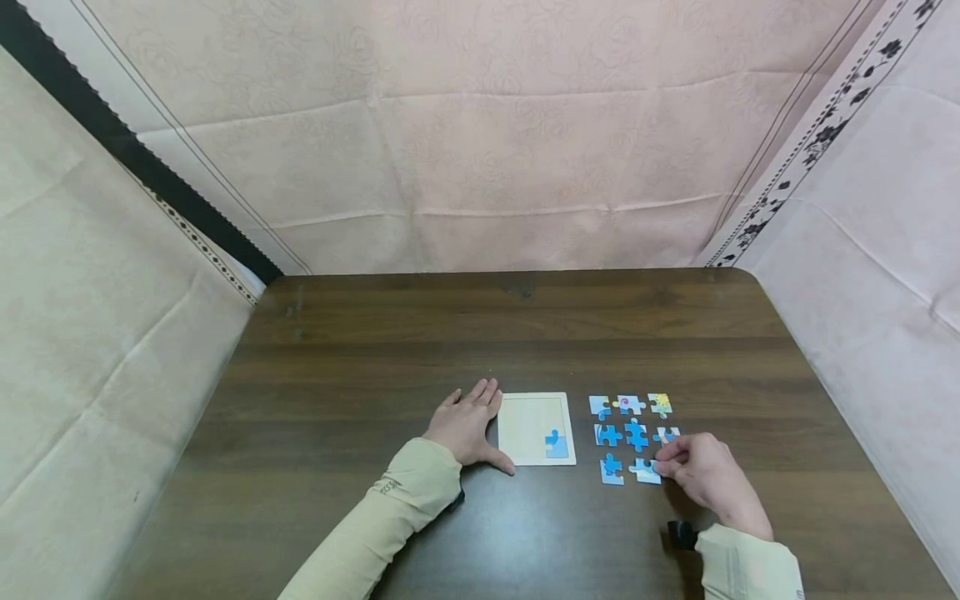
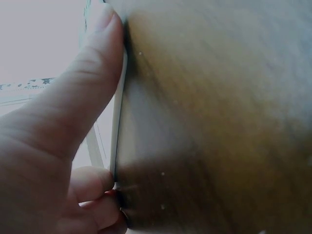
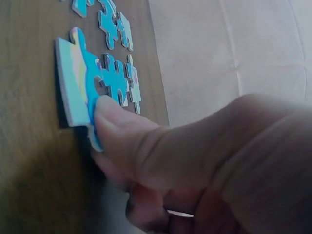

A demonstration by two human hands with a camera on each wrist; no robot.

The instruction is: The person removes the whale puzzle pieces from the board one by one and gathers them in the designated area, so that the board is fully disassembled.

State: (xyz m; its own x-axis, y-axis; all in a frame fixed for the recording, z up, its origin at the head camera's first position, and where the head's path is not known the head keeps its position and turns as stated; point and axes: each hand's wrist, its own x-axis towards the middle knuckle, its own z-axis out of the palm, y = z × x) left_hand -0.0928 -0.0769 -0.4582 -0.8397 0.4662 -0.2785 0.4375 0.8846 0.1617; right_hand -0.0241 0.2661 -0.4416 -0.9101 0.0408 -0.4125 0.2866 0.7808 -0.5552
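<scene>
A square cream puzzle tray (image 1: 519,429) lies on the table with one blue puzzle piece (image 1: 557,449) in its lower right corner. My left hand (image 1: 471,427), fingers straight and thumb spread, rests against the tray's left edge; the left wrist view has the thumb (image 2: 90,73) along that edge. With thumb and fingers, my right hand (image 1: 705,471) pinches a blue and pale jigsaw piece (image 3: 73,83), the lower right one of the loose group in the head view. Its fingertips beneath the piece are partly hidden by the thumb.
Several loose puzzle pieces (image 1: 636,435) lie in rough rows right of the tray. The brown wooden table (image 1: 360,350) ends at a pale cloth (image 1: 487,167) hanging behind it, with more cloth at both sides.
</scene>
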